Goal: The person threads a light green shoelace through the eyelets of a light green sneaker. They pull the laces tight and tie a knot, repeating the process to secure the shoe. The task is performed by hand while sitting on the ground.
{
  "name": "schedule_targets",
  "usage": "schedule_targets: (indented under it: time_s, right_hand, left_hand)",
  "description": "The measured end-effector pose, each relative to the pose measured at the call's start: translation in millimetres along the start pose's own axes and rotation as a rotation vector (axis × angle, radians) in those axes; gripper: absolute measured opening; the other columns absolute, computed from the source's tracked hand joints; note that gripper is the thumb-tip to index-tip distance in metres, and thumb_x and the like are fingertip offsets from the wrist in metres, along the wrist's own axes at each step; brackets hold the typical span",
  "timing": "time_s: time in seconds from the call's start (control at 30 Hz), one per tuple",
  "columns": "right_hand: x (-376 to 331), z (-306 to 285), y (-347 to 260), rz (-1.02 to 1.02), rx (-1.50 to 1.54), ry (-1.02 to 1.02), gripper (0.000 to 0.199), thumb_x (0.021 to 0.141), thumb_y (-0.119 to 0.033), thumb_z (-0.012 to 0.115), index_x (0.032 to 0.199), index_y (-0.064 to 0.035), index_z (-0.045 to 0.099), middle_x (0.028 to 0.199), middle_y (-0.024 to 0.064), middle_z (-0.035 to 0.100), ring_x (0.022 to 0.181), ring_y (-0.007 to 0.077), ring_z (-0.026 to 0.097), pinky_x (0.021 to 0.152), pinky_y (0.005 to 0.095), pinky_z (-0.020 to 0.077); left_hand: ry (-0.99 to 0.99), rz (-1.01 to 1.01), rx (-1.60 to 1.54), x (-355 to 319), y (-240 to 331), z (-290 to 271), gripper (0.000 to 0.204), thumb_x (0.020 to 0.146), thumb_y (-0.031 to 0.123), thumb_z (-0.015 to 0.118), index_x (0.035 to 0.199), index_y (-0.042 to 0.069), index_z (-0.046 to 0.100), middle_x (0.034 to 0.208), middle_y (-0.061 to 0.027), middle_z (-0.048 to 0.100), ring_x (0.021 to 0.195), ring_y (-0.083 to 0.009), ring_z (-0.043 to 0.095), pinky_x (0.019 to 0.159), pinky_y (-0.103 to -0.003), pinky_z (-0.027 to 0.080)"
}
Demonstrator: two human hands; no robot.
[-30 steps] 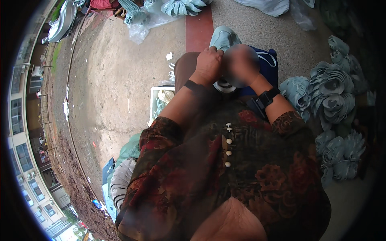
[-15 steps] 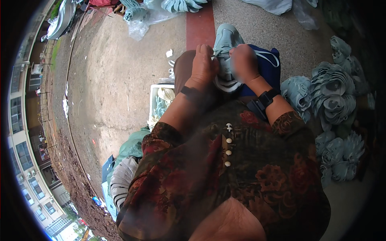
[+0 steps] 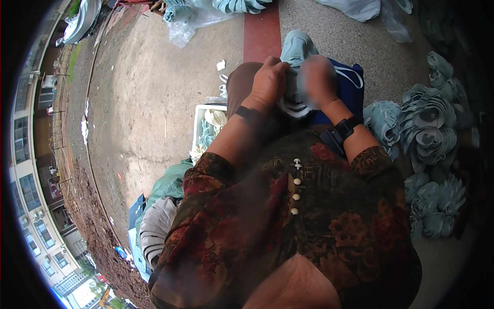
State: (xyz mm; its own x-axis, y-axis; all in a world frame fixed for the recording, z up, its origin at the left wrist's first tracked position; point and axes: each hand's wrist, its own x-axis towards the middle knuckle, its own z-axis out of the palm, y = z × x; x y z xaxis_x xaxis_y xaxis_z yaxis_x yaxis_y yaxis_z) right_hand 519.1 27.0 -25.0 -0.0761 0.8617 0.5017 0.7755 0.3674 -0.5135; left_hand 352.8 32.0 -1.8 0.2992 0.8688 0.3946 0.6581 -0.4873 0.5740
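Pale blue shoe (image 3: 298,49) at your lap, toe pointing away, between your two hands. Your left hand (image 3: 268,81) curled in at its left edge, thumb side up; whether it grips, can't tell. Your right hand (image 3: 317,82) at the right side, blurred, grip unclear. Forearms reach forward, converging. White cord (image 3: 353,77) loops over blue cloth (image 3: 352,95) beside.

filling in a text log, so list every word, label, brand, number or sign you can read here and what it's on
None can be read.
Pale blue shoe: no legible lettering; partly hidden.
Nested pale blue pieces at right: dark patches, too small to tell if printed.
Black wrist device on the right arm: no readable mark.
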Motion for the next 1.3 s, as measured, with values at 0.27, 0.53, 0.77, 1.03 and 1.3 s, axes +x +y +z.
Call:
schedule_targets:
  time_s: [0.27,0.53,0.77,1.03,1.3]
  right_hand:
    - [-2.5,-3.4,0.6,0.127,0.212,0.036,0.010,0.074,-0.008,0.065,0.083,-0.0100,0.066,0.082,0.0123,0.056,0.078,0.0290,0.058,0.067,0.0359,0.0477]
    - [-1.6,-20.5,14.4,0.202,0.362,0.105,0.016,0.083,-0.011,0.062,0.077,0.0038,0.058,0.074,0.0107,0.058,0.065,0.0189,0.055,0.061,0.0285,0.0444]
    - [-0.5,-33.8,3.2,0.387,0.362,-0.173,0.019,0.083,-0.011,0.061,0.073,0.0013,0.052,0.061,0.0087,0.051,0.056,0.0160,0.047,0.055,0.0276,0.0412]
    - [7.3,-29.4,10.2,0.212,0.396,-0.220,0.009,0.077,-0.002,0.058,0.072,0.0005,0.052,0.060,0.0073,0.050,0.056,0.0131,0.047,0.055,0.0279,0.0407]
    - [39.4,-45.0,15.1,0.217,0.439,-0.300,0.014,0.077,-0.004,0.060,0.068,-0.0008,0.050,0.060,0.0010,0.046,0.057,0.0086,0.040,0.054,0.0254,0.0369]
  left_hand:
    - [-0.117,0.027,0.134,12.9,4.7,1.4,0.008,0.076,0.010,0.056,0.079,0.009,0.063,0.089,-0.0097,0.057,0.086,-0.0277,0.058,0.069,-0.036,0.050]
    - [-0.143,0.037,0.220,9.3,8.5,-20.1,0.006,0.077,0.010,0.056,0.073,0.007,0.061,0.084,-0.0089,0.059,0.082,-0.0291,0.058,0.068,-0.039,0.049]
    - [-0.093,-0.098,0.133,3.2,-0.3,-35.5,0.008,0.078,0.008,0.055,0.073,0.004,0.060,0.076,-0.0133,0.060,0.075,-0.0307,0.059,0.066,-0.039,0.048]
    - [-0.071,-0.113,0.042,1.5,-1.9,-28.8,0.009,0.081,0.009,0.055,0.077,0.001,0.059,0.077,-0.0170,0.062,0.073,-0.0353,0.060,0.063,-0.040,0.047]
    - [-0.083,-0.167,0.079,5.5,1.7,-28.9,0.010,0.081,0.012,0.057,0.080,0.004,0.061,0.074,-0.0185,0.062,0.073,-0.0350,0.061,0.064,-0.039,0.048]
